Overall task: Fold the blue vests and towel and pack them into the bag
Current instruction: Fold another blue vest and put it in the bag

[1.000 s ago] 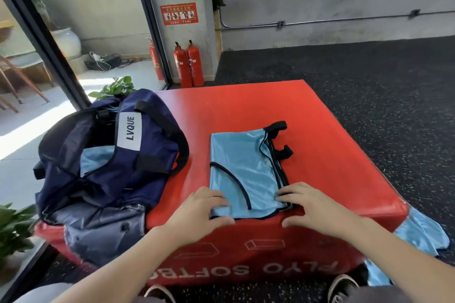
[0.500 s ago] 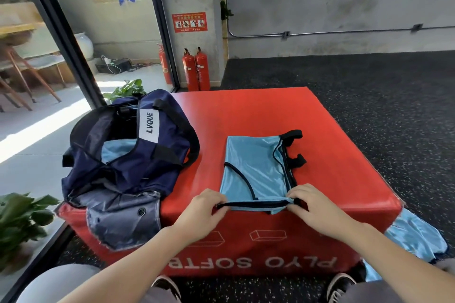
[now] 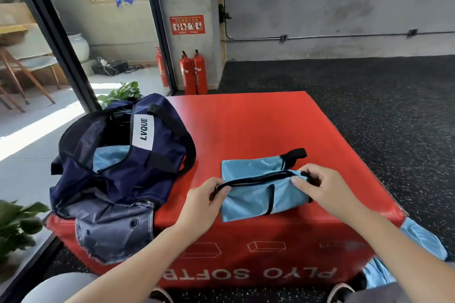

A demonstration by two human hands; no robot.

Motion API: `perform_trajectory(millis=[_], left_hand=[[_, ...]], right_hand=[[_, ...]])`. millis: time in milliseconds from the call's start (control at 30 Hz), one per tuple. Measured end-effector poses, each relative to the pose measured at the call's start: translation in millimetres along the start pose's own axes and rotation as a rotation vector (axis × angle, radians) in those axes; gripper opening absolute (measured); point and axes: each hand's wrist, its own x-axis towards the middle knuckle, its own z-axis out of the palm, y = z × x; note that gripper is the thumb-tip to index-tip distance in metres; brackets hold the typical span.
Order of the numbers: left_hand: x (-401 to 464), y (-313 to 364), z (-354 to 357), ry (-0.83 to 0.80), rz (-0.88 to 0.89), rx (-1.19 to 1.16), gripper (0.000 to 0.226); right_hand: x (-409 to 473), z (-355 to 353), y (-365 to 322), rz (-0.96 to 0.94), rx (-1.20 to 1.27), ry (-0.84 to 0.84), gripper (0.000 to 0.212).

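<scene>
A person's two hands work a light blue vest on top of a red padded plyo box in the centre of the frame. The vest, edged in black binding, lies partly folded near the box's front edge, its long axis running left to right across the picture and tilted slightly up toward the right, where a black-trimmed strap end points to the upper right. The left hand, lower centre, has its thumb and fingers curled round the black-bound edge at the vest's left end, pinching it clear of the box; the right hand, right of centre, has its fingers curled over the bunched fabric at the vest's right end, thumb pressed on top. A dark navy bag with a white "LVQUE" label sits on the box's left side, just left of the vest and apart from it, its mouth open toward the upper left with light blue cloth showing inside and a grey flap hanging over the box's front. More light blue fabric hangs off the box's lower right corner. Two red fire extinguishers stand against the concrete wall at upper centre, and green plants show at the left edge
</scene>
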Motion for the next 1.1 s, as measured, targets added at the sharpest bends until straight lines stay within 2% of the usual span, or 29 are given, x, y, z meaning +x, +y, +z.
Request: perform_trajectory(millis=[133, 267, 433, 567, 667, 800, 900, 1100], left_hand=[[31, -5, 4, 0.055, -0.046, -0.039, 0.001], [63, -12, 12, 0.1, -0.118, -0.094, 0.008], [91, -16, 28, 0.16, -0.294, -0.167, 0.012], [84, -17, 42, 0.103, -0.472, -0.149, 0.047], [64, -13, 46, 0.044, -0.457, -0.104, 0.06], [47, -23, 43, -0.015, -0.305, -0.025, 0.041], [49, -32, 42, -0.01, -0.29, 0.014, 0.023], [63, -35, 41, 0.02, -0.321, 0.02, 0.02]], right_hand=[[32, -4, 4, 0.05, -0.025, 0.003, 0.006], [68, 0, 17, 0.09, -0.061, -0.012, 0.004], [104, 15, 44, 0.115, -0.17, -0.052, 0.005], [119, 27, 63, 0.166, -0.315, -0.108, 0.012], [125, 33, 68, 0.176, -0.386, -0.125, 0.017], [130, 39, 68, 0.166, -0.445, -0.141, 0.025], [132, 39, 66, 0.183, -0.456, -0.149, 0.024], [128, 36, 54, 0.257, -0.527, -0.073, 0.027]])
